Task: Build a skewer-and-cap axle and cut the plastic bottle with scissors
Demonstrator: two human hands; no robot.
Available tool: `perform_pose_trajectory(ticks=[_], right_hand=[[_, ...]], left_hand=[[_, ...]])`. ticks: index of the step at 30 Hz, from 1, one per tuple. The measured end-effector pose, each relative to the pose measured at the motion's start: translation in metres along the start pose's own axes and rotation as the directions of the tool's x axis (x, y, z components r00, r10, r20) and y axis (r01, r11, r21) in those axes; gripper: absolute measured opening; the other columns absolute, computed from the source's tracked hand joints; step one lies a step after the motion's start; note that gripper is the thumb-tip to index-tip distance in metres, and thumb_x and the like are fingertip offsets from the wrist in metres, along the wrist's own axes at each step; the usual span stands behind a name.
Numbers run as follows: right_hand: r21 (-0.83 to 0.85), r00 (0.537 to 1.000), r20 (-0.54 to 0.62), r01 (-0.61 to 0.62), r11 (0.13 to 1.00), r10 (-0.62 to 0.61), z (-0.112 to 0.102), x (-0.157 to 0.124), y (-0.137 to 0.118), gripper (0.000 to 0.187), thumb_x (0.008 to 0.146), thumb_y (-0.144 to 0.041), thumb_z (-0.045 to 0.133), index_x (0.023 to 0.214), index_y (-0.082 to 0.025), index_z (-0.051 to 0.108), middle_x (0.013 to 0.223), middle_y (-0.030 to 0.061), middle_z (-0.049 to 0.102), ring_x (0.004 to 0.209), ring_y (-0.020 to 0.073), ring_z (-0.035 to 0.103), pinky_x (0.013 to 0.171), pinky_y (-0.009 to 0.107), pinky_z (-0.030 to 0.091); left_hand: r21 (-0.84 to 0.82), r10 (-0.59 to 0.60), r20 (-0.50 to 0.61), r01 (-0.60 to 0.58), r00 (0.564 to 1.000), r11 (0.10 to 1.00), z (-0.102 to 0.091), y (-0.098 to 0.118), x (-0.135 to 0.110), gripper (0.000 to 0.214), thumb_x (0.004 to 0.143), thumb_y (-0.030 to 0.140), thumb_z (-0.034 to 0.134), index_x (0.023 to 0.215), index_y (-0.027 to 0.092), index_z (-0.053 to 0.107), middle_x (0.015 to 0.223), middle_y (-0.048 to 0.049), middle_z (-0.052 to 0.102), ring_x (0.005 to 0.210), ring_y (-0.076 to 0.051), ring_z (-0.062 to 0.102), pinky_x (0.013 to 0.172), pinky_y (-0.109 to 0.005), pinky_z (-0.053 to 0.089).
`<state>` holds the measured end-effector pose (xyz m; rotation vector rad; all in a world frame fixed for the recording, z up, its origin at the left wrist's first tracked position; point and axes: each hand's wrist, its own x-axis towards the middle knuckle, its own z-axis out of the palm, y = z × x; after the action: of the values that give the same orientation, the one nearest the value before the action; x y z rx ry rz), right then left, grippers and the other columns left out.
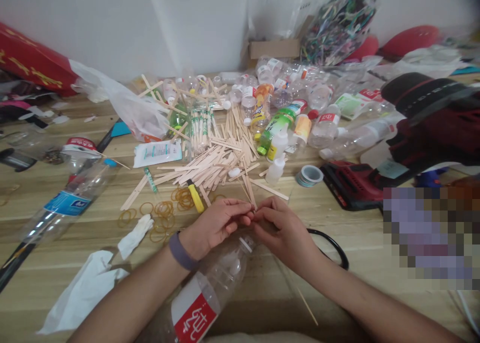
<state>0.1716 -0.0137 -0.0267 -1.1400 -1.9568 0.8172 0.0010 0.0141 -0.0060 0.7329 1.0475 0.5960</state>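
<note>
My left hand and my right hand meet fingertip to fingertip, both pinched closed. Whatever small thing sits between the fingers is mostly hidden and too small to name. Just under the hands is the open neck of a clear plastic bottle with a red and white label, lying tilted between my forearms. A thin bamboo stick slants across the table below my right hand. Beyond the fingertips spreads a pile of flat wooden craft sticks. A yellow-handled tool and loose rubber bands lie by my left hand.
Many empty plastic bottles crowd the back. To the right are a roll of tape, a small white dropper bottle and a red-and-black power tool. A blue-labelled bottle and crumpled tissue lie left.
</note>
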Motion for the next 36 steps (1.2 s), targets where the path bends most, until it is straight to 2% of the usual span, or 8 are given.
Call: perform_pose_trajectory(ticks=[7,12,16,18,22,26,32,36], right_hand=[[0.059,1.000,0.012,0.016,0.998,-0.017,-0.005,0.001,-0.008,0.011,0.086,-0.017,0.055,0.078,-0.020,0.061,0.086,0.0057,0.061,0.080,0.0172,0.060,0.070,0.028,0.048],[0.172,0.982,0.040,-0.190,0.967,0.186,-0.009,0.003,-0.009,0.016,0.091,-0.030,0.051,0.078,-0.021,0.056,0.062,-0.0005,0.057,0.057,0.0142,0.053,0.053,0.025,0.040],[0.387,0.943,0.075,-0.326,0.862,0.324,-0.006,0.005,-0.003,0.019,0.091,-0.040,0.051,0.085,-0.022,0.049,0.066,0.0004,0.064,0.055,0.0154,0.060,0.053,0.026,0.046],[0.422,0.934,0.085,-0.350,0.836,0.348,-0.004,0.006,0.000,0.021,0.090,-0.043,0.053,0.087,-0.022,0.049,0.065,-0.0004,0.064,0.051,0.0142,0.058,0.049,0.025,0.045],[0.412,0.936,0.045,-0.335,0.847,0.349,-0.003,0.009,0.001,0.024,0.088,-0.044,0.056,0.083,-0.021,0.051,0.058,-0.0041,0.053,0.046,0.0111,0.047,0.042,0.022,0.036],[0.415,0.929,0.064,-0.358,0.837,0.366,-0.005,0.014,0.003,0.027,0.088,-0.045,0.055,0.078,-0.020,0.051,0.060,-0.0019,0.056,0.046,0.0106,0.047,0.043,0.023,0.034],[0.378,0.931,-0.038,-0.323,0.868,0.363,-0.007,0.014,0.008,0.031,0.089,-0.050,0.051,0.082,-0.019,0.053,0.062,-0.0008,0.055,0.053,0.0131,0.049,0.050,0.025,0.037],[0.174,0.971,-0.091,-0.202,0.964,0.220,-0.006,0.010,0.005,0.018,0.087,-0.035,0.057,0.079,-0.019,0.060,0.063,-0.0006,0.053,0.057,0.0135,0.047,0.054,0.026,0.037]], left_hand=[[0.073,0.037,-0.035,-0.034,0.999,0.997,-0.004,-0.002,0.000,0.028,0.066,0.042,0.077,0.067,0.017,0.063,0.047,0.0074,0.042,0.040,-0.004,0.024,0.038,-0.022,0.009],[0.125,0.052,-0.071,-0.043,0.996,0.991,-0.003,-0.002,-0.003,0.027,0.064,0.038,0.079,0.068,0.015,0.066,0.047,0.0074,0.044,0.040,-0.004,0.025,0.040,-0.023,0.010],[0.279,0.109,-0.086,-0.081,0.990,0.957,-0.002,-0.003,-0.004,0.022,0.071,0.036,0.074,0.076,0.015,0.071,0.049,0.0068,0.048,0.042,-0.005,0.029,0.043,-0.022,0.018],[0.377,0.147,-0.078,-0.108,0.986,0.920,-0.003,-0.004,-0.004,0.020,0.073,0.036,0.071,0.075,0.016,0.072,0.051,0.0061,0.051,0.044,-0.006,0.033,0.045,-0.023,0.023],[0.545,0.262,-0.023,-0.208,0.965,0.813,-0.003,-0.003,-0.006,0.019,0.077,0.035,0.066,0.074,0.017,0.071,0.062,0.0030,0.060,0.056,-0.011,0.046,0.053,-0.023,0.031],[0.592,0.343,0.031,-0.294,0.939,0.751,-0.002,-0.002,-0.009,0.017,0.080,0.032,0.061,0.074,0.018,0.068,0.067,0.0024,0.061,0.062,-0.012,0.051,0.057,-0.023,0.035],[0.422,0.292,-0.071,-0.237,0.954,0.875,0.001,-0.002,-0.008,0.017,0.077,0.035,0.061,0.071,0.019,0.058,0.057,0.0079,0.046,0.046,-0.007,0.033,0.046,-0.022,0.025],[0.378,0.270,-0.081,-0.221,0.959,0.899,0.001,-0.002,-0.006,0.020,0.076,0.037,0.062,0.071,0.018,0.057,0.059,0.0075,0.045,0.046,-0.007,0.032,0.046,-0.022,0.023]])
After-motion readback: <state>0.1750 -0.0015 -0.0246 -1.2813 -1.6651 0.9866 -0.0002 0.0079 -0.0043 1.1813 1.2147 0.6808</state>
